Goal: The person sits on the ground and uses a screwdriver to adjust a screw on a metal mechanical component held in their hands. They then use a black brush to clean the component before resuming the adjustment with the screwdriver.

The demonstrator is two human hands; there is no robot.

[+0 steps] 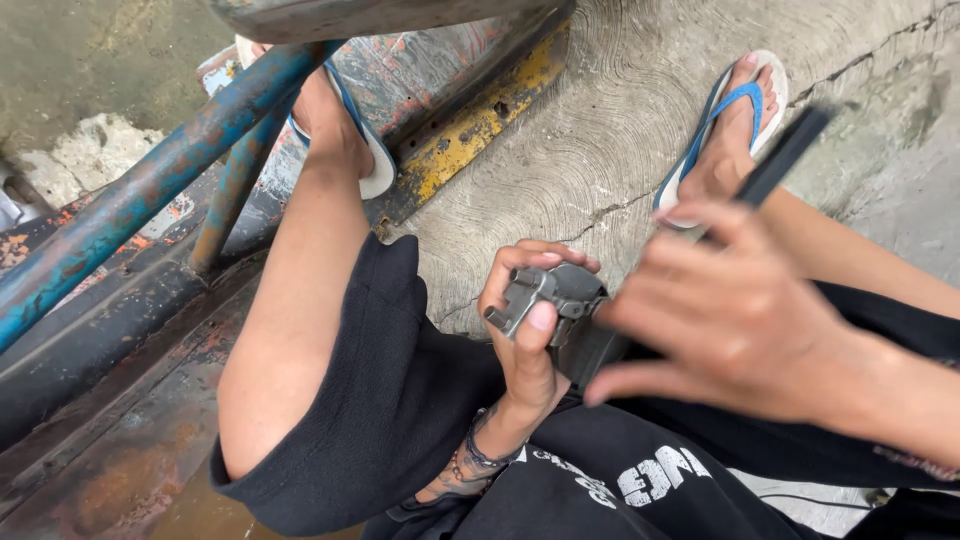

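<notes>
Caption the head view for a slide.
Left hand grips a grey metal part; right hand holds a black flat strip.

- A single head-worn camera looked steeply down over the seated person's lap and legs.
- It sat close to the left hand [525,330] and right hand [725,320], which filled the centre.
- Beyond them it took in the concrete floor [600,130] and a blue metal frame [140,195] at left.

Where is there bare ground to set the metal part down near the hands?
Bare concrete lies between the yellow rusty beam and the right sandal, ahead of the metal part in the left hand. By the blue pipes and the right hand it is crowded.
</notes>
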